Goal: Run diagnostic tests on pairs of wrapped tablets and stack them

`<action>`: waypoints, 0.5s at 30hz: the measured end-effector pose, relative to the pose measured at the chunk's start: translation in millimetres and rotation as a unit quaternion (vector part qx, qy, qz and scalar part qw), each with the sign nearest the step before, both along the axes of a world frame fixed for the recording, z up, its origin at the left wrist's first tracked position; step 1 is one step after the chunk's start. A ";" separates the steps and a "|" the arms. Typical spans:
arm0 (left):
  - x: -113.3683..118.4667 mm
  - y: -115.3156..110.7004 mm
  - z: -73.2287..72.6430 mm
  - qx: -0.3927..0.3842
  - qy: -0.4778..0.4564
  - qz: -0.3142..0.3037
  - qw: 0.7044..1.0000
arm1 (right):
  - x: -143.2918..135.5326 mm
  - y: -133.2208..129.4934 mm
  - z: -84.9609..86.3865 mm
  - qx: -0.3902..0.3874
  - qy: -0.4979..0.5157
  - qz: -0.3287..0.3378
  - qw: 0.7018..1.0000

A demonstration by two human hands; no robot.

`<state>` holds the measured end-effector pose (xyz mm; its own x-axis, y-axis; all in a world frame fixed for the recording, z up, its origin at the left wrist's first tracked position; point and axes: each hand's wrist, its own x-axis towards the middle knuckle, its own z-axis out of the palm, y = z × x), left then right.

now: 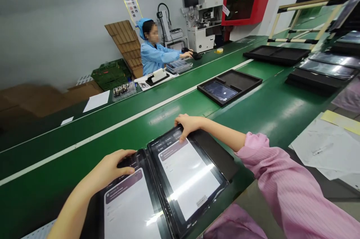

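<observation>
Two tablets with lit white screens lie side by side in front of me, each in what looks like clear film. My left hand [116,166] grips the far edge of the left tablet [132,209], thumb on the screen and fingers over the edge. On the right tablet [189,175], my right hand [188,125] holds the far edge the same way. A barcode label [201,200] shows near this tablet's lower edge. Beneath and beside it is a black tray [218,152], mostly hidden. The left tablet's lower end is cut off by the frame.
A black tray [246,81] holding a dark tablet [221,90] sits on the green conveyor belt [84,160]. Another black tray [277,54] lies farther right, near stacked trays with tablets [329,64]. Papers [329,145] lie at right. Across the belt, a co-worker [154,53] handles something dark.
</observation>
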<state>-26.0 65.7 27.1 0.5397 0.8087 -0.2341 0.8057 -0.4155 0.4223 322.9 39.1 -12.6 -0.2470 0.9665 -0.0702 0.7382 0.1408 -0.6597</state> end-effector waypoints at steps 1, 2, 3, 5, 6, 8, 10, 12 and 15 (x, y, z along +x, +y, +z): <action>0.3 -0.3 0.0 0.000 -0.007 0.005 1.000 | -1.1 0.6 -3.4 0.003 -0.009 -0.012 1.000; 0.3 -0.4 -0.6 0.006 -0.012 0.010 1.000 | -2.0 1.0 -6.2 0.008 -0.010 -0.027 1.000; 0.3 -0.7 -2.0 0.016 -0.014 0.017 1.000 | -2.5 0.8 -8.4 0.017 -0.010 -0.044 0.999; 1.5 -3.3 -6.2 0.044 -0.012 0.035 0.998 | -2.8 -3.8 -11.0 0.045 -0.014 -0.082 0.995; 3.1 -5.9 -8.7 0.059 -0.014 0.046 0.997 | -2.5 -9.0 -11.9 0.060 -0.017 -0.103 0.993; 8.5 -13.9 -13.0 0.083 -0.030 0.047 0.995 | -1.6 -25.8 -14.8 0.080 -0.021 -0.132 0.988; 15.2 -23.7 -15.4 0.092 -0.053 0.008 0.994 | -0.9 -48.4 -21.6 0.093 -0.026 -0.143 0.985; 21.1 -31.6 -15.9 0.092 -0.061 -0.037 0.993 | -0.4 -71.1 -33.6 0.104 -0.029 -0.147 0.983; 25.0 -36.3 -13.8 0.088 -0.044 -0.038 0.994 | 1.8 -94.1 -58.5 0.128 -0.018 -0.160 0.979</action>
